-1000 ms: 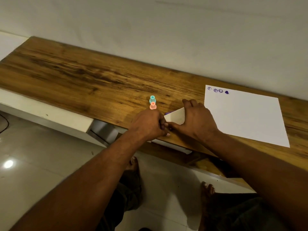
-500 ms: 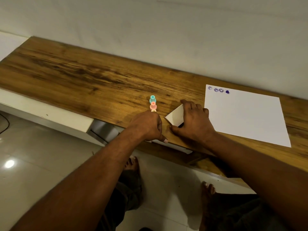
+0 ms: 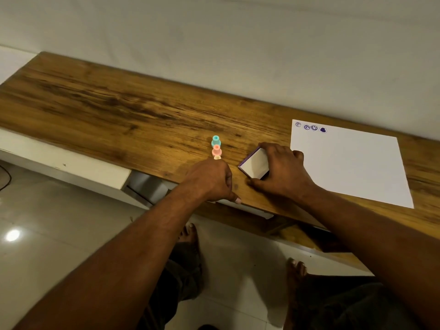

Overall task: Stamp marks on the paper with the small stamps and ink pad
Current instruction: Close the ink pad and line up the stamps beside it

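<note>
A white sheet of paper (image 3: pixel 352 167) lies on the wooden desk (image 3: pixel 119 115) at the right, with several purple stamp marks (image 3: pixel 310 127) along its top left edge. My right hand (image 3: pixel 281 172) grips a white ink pad box (image 3: pixel 256 164) with a purple edge, tilted up off the wood. A teal stamp (image 3: pixel 216 140) and a pink stamp (image 3: pixel 216 150) stand in a row, with a cream stamp (image 3: pixel 217 157) closest to me. My left hand (image 3: pixel 212 181) hovers over the cream stamp, fingers curled, thumb out; what it holds is hidden.
The desk's front edge runs diagonally just below both hands. A white wall backs the desk. Below are a white cabinet (image 3: pixel 71 167), a tiled floor and my bare feet (image 3: pixel 190 236).
My left hand let go of the ink pad box and moved left toward the stamps. My right hand turned the box and tipped it up on edge.
</note>
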